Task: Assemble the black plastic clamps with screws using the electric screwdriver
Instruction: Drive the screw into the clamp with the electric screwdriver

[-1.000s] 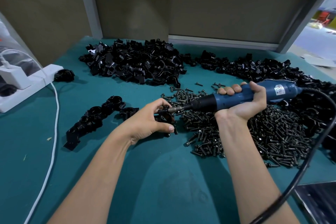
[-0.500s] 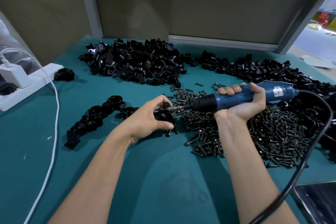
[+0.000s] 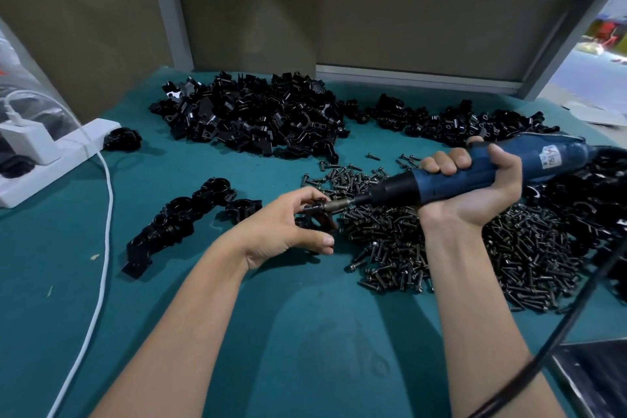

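Observation:
My right hand (image 3: 475,193) grips the blue electric screwdriver (image 3: 448,176), which lies nearly level with its bit pointing left. The bit tip meets a screw at a black plastic clamp (image 3: 320,219) that my left hand (image 3: 288,231) pinches between thumb and fingers just above the green mat. A heap of dark screws (image 3: 458,248) lies under and to the right of the tool. Large piles of loose black clamp parts (image 3: 251,115) fill the back of the mat. A row of joined clamps (image 3: 179,217) lies to the left of my left hand.
A white power strip (image 3: 51,159) with a plugged charger sits at the far left, its white cable (image 3: 101,248) running down the mat. The screwdriver's black cord (image 3: 559,326) loops to the lower right. One lone clamp (image 3: 122,139) lies near the strip. Brown panels wall the back.
The screwdriver and my right hand have risen slightly and tilted, with the bit still at the clamp. My left hand keeps its hold on the clamp.

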`<state>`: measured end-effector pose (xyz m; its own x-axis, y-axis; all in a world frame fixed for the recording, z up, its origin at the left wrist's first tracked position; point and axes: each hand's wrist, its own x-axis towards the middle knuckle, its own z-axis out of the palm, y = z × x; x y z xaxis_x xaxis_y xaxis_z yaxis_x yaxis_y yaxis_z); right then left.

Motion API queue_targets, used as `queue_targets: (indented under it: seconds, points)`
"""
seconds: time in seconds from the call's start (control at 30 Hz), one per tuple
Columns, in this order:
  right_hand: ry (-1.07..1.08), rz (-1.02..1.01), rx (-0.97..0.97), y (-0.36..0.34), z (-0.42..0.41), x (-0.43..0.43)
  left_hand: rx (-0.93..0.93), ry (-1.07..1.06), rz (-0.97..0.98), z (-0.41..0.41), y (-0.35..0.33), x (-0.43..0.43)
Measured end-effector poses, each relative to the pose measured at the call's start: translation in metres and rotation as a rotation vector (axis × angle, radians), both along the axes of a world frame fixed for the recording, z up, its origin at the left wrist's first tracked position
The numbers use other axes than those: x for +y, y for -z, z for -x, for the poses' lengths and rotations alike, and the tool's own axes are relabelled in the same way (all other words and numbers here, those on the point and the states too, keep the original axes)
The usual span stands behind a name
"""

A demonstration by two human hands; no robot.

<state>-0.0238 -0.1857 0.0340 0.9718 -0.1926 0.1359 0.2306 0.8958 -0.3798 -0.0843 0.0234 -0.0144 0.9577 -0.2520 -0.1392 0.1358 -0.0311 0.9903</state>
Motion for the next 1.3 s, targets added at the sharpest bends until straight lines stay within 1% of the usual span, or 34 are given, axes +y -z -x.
queue_targets:
  seconds: [0.07, 0.13, 0.2, 0.27, 0.5, 0.73, 0.9, 1.1, 1.3]
  points:
    - [0.018, 0.015, -0.014, -0.002, 0.000, -0.008, 0.007, -0.043, 0.037, 0.000, -0.002, 0.004]
    - [0.046, 0.034, -0.006, -0.004, -0.001, -0.013, 0.022, -0.086, 0.158, 0.000, -0.003, 0.010]
    - [0.057, 0.032, 0.009, -0.004, -0.001, -0.012, 0.027, -0.086, 0.273, 0.000, -0.004, 0.013]
    - [0.048, 0.015, 0.022, -0.003, 0.000, -0.009, 0.017, -0.066, 0.301, 0.000, -0.005, 0.013]
    - [0.009, 0.013, 0.003, -0.001, 0.001, -0.003, -0.022, -0.068, 0.276, 0.002, -0.007, 0.010]
    - [0.018, 0.021, 0.024, 0.000, 0.001, -0.002, -0.027, -0.022, 0.302, 0.003, -0.008, 0.007]
    - [0.044, 0.020, 0.016, -0.001, 0.001, -0.005, -0.017, -0.063, 0.234, 0.000, -0.007, 0.009]
    - [0.025, 0.020, 0.021, 0.000, 0.002, -0.001, -0.035, -0.091, 0.148, 0.001, -0.005, 0.007]
    - [0.025, 0.020, 0.012, 0.001, 0.002, -0.002, -0.037, -0.072, 0.156, 0.001, -0.006, 0.005]
